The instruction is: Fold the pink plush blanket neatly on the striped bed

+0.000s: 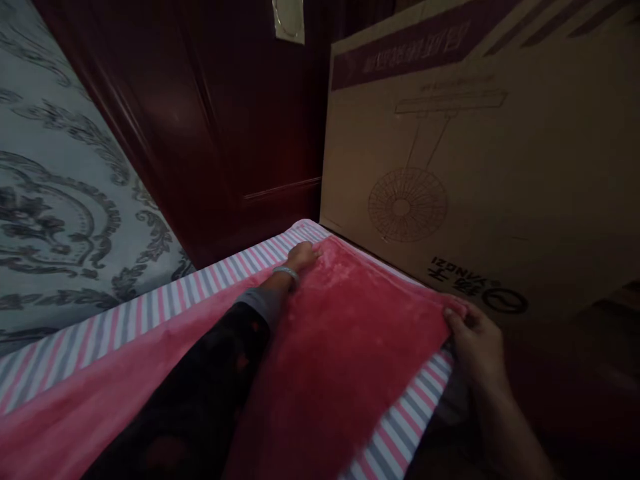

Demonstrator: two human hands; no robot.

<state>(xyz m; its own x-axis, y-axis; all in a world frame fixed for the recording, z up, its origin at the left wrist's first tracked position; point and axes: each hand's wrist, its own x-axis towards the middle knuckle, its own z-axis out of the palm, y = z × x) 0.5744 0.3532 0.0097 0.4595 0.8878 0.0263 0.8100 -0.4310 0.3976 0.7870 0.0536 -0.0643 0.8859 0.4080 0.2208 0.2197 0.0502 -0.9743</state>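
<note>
A pink plush blanket point(350, 333) lies spread over a bed or mattress with a striped sheet point(160, 310) in white, grey and pink. My left hand point(303, 255), a bracelet at its wrist, reaches to the blanket's far corner, its fingers closed on the fabric. On the right, my right hand point(475, 337) pinches the blanket's edge between thumb and fingers at the side of the bed. Between the hands the blanket's far edge runs slightly wrinkled. Striped sheet shows along the left side and below the right edge of the blanket.
A large cardboard box point(500, 167) with a fan drawing stands upright against the bed's far right side. Behind the far corner is a dark red wooden panel point(240, 120). Patterned wallpaper point(60, 187) covers the left wall. The lower right is dark.
</note>
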